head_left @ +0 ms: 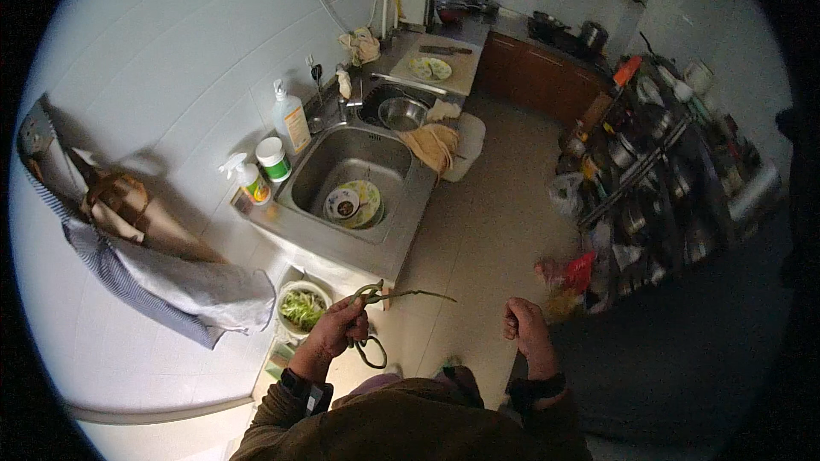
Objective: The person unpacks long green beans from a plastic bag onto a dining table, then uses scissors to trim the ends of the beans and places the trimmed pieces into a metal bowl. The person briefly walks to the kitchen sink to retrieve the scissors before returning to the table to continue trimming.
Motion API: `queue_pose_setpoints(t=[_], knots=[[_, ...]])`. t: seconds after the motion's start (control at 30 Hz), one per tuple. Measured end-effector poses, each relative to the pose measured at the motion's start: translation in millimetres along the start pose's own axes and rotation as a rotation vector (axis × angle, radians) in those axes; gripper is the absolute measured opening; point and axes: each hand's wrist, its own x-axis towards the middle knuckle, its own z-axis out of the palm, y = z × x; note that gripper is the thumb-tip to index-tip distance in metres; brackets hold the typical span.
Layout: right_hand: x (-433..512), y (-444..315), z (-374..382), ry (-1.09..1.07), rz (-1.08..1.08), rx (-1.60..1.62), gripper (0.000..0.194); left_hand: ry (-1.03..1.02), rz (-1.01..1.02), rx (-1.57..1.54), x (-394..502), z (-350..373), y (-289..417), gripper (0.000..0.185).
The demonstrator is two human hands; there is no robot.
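Observation:
My left hand (338, 328) grips several long green bean pods (370, 353), probably yardlong beans. One thin end reaches to the right, and another bends into a loop below my fingers. To the right, apart from the beans, my right hand (526, 325) hangs in the air with its fingers curled in; nothing shows sticking out of it. Left of my left hand stands a pale bowl (328, 294) with cut green vegetable pieces (301, 310) in it.
Ahead is a steel sink (397, 256) holding stacked dishes (365, 205). Spray and pump bottles (291, 121) line the wall side. A knife (442, 50) lies on the cutting board (464, 70) beyond. A crowded rack (631, 173) stands right; bags (154, 230) hang left.

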Motion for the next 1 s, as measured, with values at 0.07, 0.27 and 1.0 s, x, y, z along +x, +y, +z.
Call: queue_pose_setpoints(t=[0.07, 0.27, 1.0], knots=[[48.3, -30.9, -7.7, -0.088, -0.061, -0.120, 0.032, -0.014, 0.037, -0.033, 35.5, 6.9, 16.4, 0.023], [222.2, -151.8, -23.1, -0.306, -0.107, -0.282, 0.035, 0.030, 0.197, -0.267, 117.8, 8.4, 33.4, 0.019], [726.1, -324.2, 350.3, -0.826, -0.285, -0.633, 0.026, 0.384, 0.582, -0.501, 223.3, 11.4, 66.2, 0.028]])
